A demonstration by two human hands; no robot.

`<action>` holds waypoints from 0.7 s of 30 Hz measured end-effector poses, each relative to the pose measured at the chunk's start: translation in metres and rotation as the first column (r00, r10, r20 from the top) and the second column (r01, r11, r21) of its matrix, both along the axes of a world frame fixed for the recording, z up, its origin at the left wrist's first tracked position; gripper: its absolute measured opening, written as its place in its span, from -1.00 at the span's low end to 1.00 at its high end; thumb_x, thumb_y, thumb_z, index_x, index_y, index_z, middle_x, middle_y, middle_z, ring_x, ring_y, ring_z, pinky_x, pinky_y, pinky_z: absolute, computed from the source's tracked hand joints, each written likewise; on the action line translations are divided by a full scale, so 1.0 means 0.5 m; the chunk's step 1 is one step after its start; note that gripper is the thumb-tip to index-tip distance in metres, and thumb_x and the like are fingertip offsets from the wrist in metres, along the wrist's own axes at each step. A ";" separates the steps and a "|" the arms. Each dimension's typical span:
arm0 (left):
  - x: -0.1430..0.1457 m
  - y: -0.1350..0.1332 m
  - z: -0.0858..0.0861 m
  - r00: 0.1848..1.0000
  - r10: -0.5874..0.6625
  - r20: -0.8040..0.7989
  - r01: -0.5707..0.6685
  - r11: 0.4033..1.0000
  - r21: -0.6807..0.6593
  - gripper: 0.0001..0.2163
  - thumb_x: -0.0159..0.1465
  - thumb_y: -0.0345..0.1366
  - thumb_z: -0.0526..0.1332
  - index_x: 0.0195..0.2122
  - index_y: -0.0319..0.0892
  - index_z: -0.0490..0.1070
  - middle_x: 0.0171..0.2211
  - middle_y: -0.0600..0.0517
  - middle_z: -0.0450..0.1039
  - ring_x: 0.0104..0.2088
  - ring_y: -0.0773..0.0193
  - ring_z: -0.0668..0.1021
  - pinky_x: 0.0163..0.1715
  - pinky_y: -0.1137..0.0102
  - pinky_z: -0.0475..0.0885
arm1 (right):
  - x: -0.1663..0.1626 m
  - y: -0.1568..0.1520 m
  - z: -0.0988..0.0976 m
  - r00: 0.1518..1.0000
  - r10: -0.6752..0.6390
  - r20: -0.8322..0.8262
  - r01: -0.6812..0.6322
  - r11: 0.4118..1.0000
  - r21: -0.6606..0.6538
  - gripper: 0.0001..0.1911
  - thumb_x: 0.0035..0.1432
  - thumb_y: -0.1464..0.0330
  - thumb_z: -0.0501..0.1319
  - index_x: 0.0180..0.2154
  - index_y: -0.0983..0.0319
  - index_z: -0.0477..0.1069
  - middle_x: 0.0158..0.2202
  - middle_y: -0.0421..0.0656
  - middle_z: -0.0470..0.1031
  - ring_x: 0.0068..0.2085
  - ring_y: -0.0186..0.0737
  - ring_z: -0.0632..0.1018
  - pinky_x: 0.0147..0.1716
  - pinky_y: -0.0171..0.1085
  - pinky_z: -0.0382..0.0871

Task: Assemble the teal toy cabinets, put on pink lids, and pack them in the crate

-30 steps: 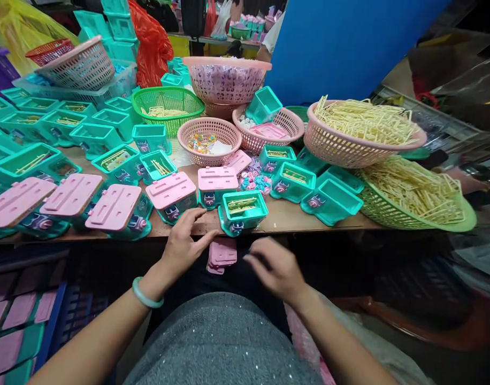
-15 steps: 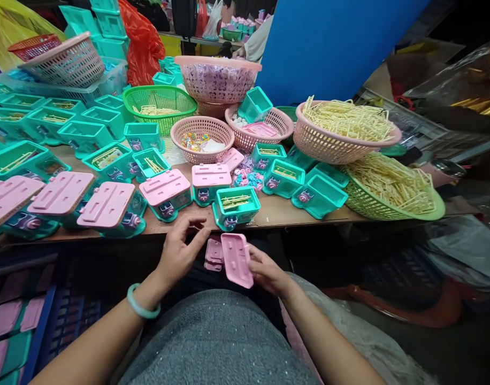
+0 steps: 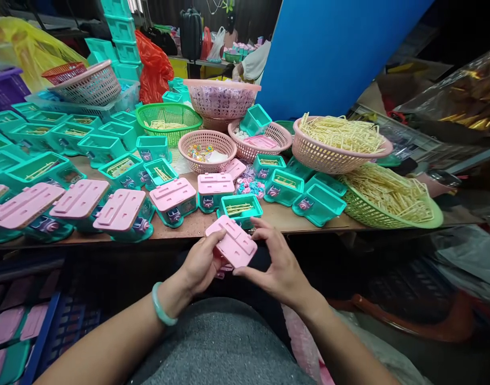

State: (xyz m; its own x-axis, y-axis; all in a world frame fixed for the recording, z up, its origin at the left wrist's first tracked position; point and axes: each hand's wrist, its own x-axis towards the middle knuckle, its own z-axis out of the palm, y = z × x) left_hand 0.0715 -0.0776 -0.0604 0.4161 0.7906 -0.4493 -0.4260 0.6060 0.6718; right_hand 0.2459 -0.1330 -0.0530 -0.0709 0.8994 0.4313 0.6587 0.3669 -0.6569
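Observation:
A pink plastic lid (image 3: 235, 243) is gripped by my left hand (image 3: 199, 263), thumb on top, just in front of the table edge. Its ridged face with small slots is turned up. My right hand (image 3: 283, 264) is spread beside the lid's right side, thumb close to its lower corner and fingers apart; whether it touches is hard to tell. Just beyond the lid stands an open teal box (image 3: 242, 207) with pale yellow sticks inside. More pink plastic is partly hidden below the held lid.
Teal boxes with pink lids (image 3: 120, 209) line the table's front edge at left. Open teal boxes (image 3: 284, 187) stand at right. Baskets of yellow sticks (image 3: 341, 140) and a pink basket of small colourful pieces (image 3: 207, 160) sit behind. A person's sleeve (image 3: 256, 63) shows at the back.
The lid has passed from my right hand to my left and turned ridged face up. My right hand has loosened and spread beside it. The view has tilted up slightly.

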 end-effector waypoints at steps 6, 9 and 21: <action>0.012 0.012 0.001 0.982 -0.076 -0.170 0.147 0.879 0.453 -0.59 0.38 0.07 0.17 -0.08 -0.20 0.51 -0.24 -0.12 0.59 -0.20 0.10 0.65 -0.20 0.23 0.60 | 0.053 0.080 0.029 0.975 0.168 0.143 -0.171 0.985 0.010 -0.62 0.14 0.37 0.34 -0.02 0.11 0.30 0.22 0.07 0.43 0.25 0.09 0.49 0.21 0.06 0.42; 0.003 0.058 -0.040 0.861 0.262 -0.435 0.144 0.696 0.704 -0.63 0.34 -0.01 0.24 0.02 -0.16 0.42 -0.08 -0.13 0.52 -0.09 0.08 0.61 -0.11 0.18 0.59 | 0.113 0.148 0.039 0.977 0.195 0.088 -0.190 0.980 -0.063 -0.62 0.11 0.40 0.30 -0.02 0.11 0.32 0.27 0.05 0.40 0.33 0.09 0.40 0.28 0.07 0.34; -0.013 0.172 -0.104 0.833 0.192 -0.519 0.385 0.472 0.793 -0.28 0.10 -0.37 0.39 0.33 -0.17 0.27 0.28 -0.20 0.42 0.20 -0.03 0.52 0.22 0.06 0.43 | 0.111 0.226 0.031 0.882 0.447 0.148 -0.422 0.890 -0.172 -0.46 0.05 0.50 0.28 0.10 0.13 0.40 0.28 -0.01 0.42 0.33 0.03 0.40 0.32 0.12 0.28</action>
State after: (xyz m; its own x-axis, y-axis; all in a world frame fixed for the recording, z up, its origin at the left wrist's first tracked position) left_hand 0.0650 0.0086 -0.1126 0.4726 0.8398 0.2674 0.1449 -0.3733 0.9163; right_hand 0.3016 -0.0202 -0.0374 -0.5324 0.8073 0.2545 0.5630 0.5622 -0.6057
